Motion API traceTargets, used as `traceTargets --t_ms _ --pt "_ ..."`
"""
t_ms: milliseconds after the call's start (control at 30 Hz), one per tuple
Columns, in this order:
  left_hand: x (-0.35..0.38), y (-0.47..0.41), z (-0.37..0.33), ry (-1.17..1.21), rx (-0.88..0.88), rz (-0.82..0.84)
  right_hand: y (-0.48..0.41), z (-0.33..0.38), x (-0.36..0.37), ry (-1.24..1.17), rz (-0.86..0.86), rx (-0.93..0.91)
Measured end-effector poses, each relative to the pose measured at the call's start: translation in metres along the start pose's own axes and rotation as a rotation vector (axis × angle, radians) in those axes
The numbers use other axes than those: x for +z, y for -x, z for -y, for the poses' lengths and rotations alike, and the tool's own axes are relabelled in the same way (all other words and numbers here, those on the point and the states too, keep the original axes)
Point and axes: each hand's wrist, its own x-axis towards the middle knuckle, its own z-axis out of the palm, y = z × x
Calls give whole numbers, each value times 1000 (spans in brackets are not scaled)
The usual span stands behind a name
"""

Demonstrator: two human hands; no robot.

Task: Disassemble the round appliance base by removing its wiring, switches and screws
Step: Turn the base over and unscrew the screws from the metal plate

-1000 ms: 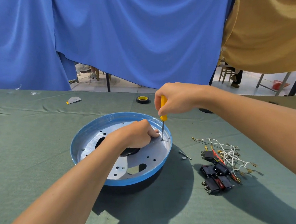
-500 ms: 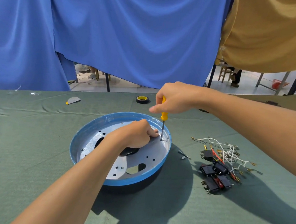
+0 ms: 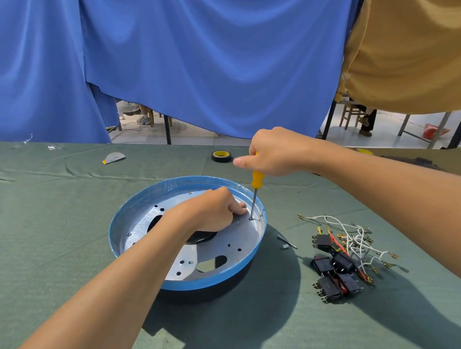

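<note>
While gripping the yellow handle of a screwdriver [image 3: 257,178] in the right hand [image 3: 276,153], one finger stuck out straight to the side, holds the tool nearly upright, tip on a screw [image 3: 252,218] at the far right of the silver plate inside the round appliance base [image 3: 190,284]. Lies open side up near the middle of the desk [image 3: 45,226], blue rim all round, holes and cutouts across the plate. Rests the left hand [image 3: 213,211] on that plate, fingers curled under, fingertips just beside the screwdriver shaft; cannot tell whether anything is pinched beneath them. Out of the base already and heaped toward the right edge of the desk: black switches [image 3: 335,276] touching a tangle of white and red wires [image 3: 353,237] with brass terminals. Between heap and base, a small metal piece [image 3: 286,242]. Near the far edge, a roll of black tape [image 3: 221,156] and, further left, a grey half-round scrap [image 3: 114,157]. Behind the desk, hanging blue cloth [image 3: 211,49] and tan cloth [image 3: 422,43].
</note>
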Motion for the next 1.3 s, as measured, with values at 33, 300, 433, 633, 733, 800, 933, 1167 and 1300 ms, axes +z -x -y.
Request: traceTargets --t_ms 33,300,433,633,733,800,933,1167,1300 --pt "0 0 0 1 1 -3 0 0 0 -22 7 -7" --pt "0 0 1 0 -12 -7 0 -1 -3 4 86 -14" --pt "0 0 0 -9 -11 -4 0 -1 -2 55 31 -6" --pt "1 0 -1 -14 -5 -9 4 2 -4 -39 76 -32" --pt "1 1 -1 -16 -5 -10 2 -1 -5 37 92 -7" --pt "1 1 -1 -16 -8 -12 2 -1 -5 40 63 -2" --pt "1 0 -1 -16 -8 -13 4 0 -4 -45 78 -65" --pt "1 -1 2 -16 -1 -9 6 2 -8 29 110 -47" --pt "2 -1 3 -6 0 -9 4 1 -5 -35 94 -88"
